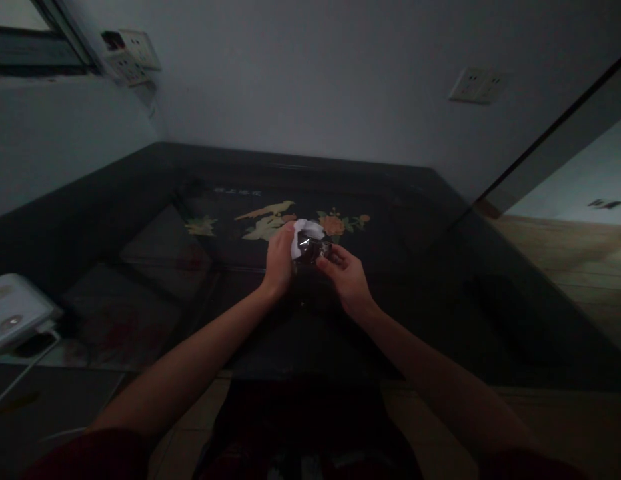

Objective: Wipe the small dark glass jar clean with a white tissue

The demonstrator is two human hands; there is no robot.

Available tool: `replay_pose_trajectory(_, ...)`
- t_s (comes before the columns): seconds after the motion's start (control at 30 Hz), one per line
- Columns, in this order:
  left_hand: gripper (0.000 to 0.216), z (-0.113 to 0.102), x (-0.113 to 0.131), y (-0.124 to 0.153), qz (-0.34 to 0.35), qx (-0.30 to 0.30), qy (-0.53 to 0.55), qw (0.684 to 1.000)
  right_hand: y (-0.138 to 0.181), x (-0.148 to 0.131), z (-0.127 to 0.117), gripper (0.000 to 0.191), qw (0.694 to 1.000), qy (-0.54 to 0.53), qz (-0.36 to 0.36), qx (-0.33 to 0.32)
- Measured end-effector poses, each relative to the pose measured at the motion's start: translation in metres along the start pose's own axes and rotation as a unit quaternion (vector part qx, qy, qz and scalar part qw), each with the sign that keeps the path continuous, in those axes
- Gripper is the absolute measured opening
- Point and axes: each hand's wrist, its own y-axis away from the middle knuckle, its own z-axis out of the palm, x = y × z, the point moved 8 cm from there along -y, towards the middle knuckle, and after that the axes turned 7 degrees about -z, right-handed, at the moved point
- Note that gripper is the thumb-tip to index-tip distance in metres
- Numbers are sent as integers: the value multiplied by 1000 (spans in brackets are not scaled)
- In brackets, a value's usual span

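Above a dark glossy desk (420,293), between both sets of fingers: one small dark shiny object (306,249), its exact kind not clear in the dim light. Left-hand fingers (288,231): were bent close, grasping a crumpled white sheet (310,227), cloth or paper not certain, which lay against the object's left and far sides and partly hid the fingertips. Right-hand fingers (341,252): were drawn nearly together, thumb and fingers pinching the object's right end. Just beyond the fingers, on the desk top: one pale bird picture (270,211), left; one reddish flower picture (331,224), right. Well left of the left-hand fingers: one white box (15,310), from which ran a white cable (30,367). Far beyond the right-hand fingers: one socket plate (474,85), which sat on the wall (310,100).
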Motion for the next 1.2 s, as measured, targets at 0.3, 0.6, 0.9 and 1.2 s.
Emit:
replay_pose_trajectory(0.3, 36, 30, 43, 29, 286, -78, -328, 897, -2, 3, -9, 30, 998, 52, -20, 25)
replay_pose_trajectory(0.6, 41, 12, 27, 11, 177, -44, -191, 964, -2, 8, -9, 44, 999, 34, 17, 29)
replay_pose_trajectory(0.9, 35, 3, -28, -12, -97, -15, 103, 990, -1, 1, -3, 44, 1000, 17, -1, 4)
replay_pose_trajectory(1.2, 39, 7, 19, 8, 125, -19, -152, 980, -2, 5, -5, 41, 999, 33, 4, 11)
